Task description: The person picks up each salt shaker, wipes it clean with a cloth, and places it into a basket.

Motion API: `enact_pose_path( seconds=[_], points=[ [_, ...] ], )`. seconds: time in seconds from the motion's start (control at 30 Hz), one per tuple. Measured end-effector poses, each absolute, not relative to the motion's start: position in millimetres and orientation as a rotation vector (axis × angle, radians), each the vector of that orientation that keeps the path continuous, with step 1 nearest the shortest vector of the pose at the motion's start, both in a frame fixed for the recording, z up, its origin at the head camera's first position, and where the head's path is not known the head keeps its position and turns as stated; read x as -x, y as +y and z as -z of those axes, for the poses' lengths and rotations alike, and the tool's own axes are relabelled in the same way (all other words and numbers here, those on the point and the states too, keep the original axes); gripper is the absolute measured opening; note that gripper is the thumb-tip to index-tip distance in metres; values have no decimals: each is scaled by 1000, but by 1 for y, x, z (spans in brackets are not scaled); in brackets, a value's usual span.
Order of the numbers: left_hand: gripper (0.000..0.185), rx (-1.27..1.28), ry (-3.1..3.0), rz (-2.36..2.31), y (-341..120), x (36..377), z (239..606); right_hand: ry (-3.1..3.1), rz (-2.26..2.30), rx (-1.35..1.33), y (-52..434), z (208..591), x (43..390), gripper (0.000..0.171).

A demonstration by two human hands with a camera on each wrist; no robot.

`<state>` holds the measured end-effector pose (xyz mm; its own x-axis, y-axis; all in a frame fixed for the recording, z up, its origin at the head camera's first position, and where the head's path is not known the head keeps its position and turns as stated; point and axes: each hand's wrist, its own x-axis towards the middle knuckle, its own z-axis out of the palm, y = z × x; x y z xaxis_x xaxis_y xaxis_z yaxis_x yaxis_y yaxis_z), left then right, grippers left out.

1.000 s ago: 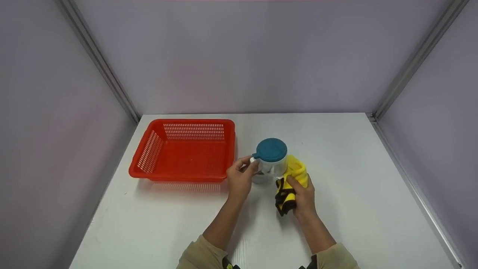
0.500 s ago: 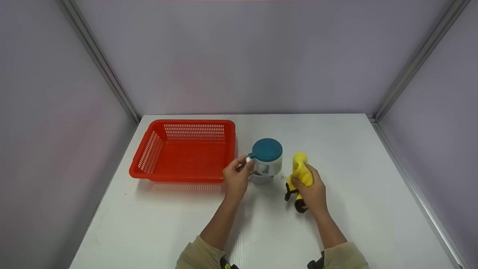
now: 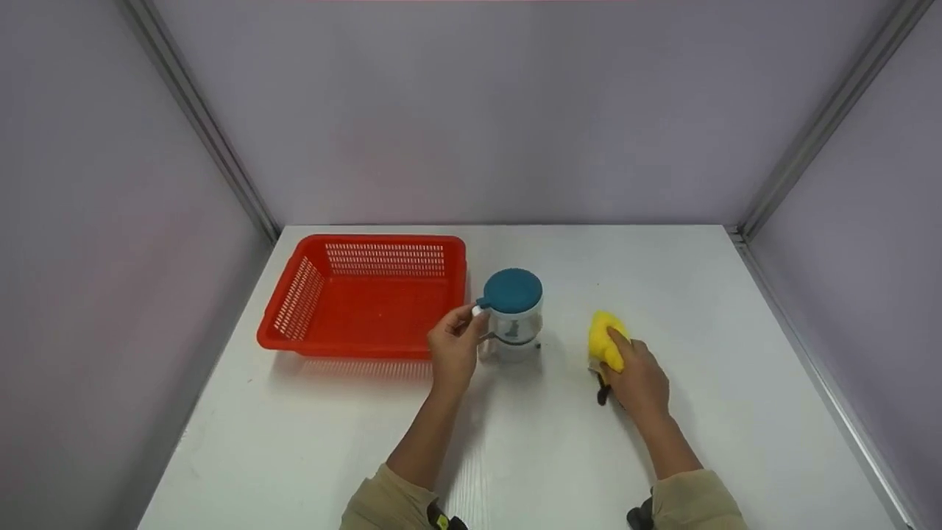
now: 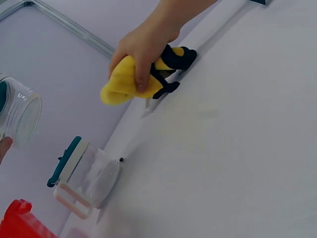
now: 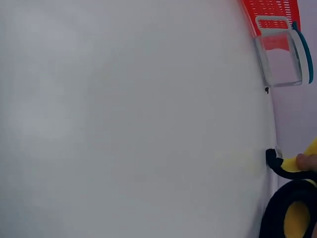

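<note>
Holding the jug (image 3: 511,318) by its handle beside the red basket (image 3: 364,294), left hand (image 3: 452,347) clamped.
Yellow cloth (image 3: 606,344) is gripped on the bench (image 3: 515,456) by the right hand (image 3: 639,377); next, a steady lift of the jug seems called for.

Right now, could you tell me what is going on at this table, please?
A person is working at a white table with both hands. The left hand holds the white handle of a clear cup with a teal lid, which stands just right of a red basket. The right hand grips a yellow and black cloth that rests on the table, apart from the cup.
</note>
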<state>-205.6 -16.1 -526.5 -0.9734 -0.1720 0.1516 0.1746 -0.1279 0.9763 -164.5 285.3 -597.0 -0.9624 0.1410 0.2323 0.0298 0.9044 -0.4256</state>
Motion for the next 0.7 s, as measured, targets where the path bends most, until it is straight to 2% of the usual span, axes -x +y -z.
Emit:
enact_pose_path(
  seconds=[0.23,0.53,0.7],
  points=[
    [24,-60,-1896,2173,-28,209,526,-2943,-610,116,307,603,160,67],
    [37,-140,-1895,2157,-48,214,524,-2970,-589,152,330,603,161,65],
    [35,-150,-1855,2122,-64,219,523,-3008,-612,173,333,602,165,64]
  ],
)
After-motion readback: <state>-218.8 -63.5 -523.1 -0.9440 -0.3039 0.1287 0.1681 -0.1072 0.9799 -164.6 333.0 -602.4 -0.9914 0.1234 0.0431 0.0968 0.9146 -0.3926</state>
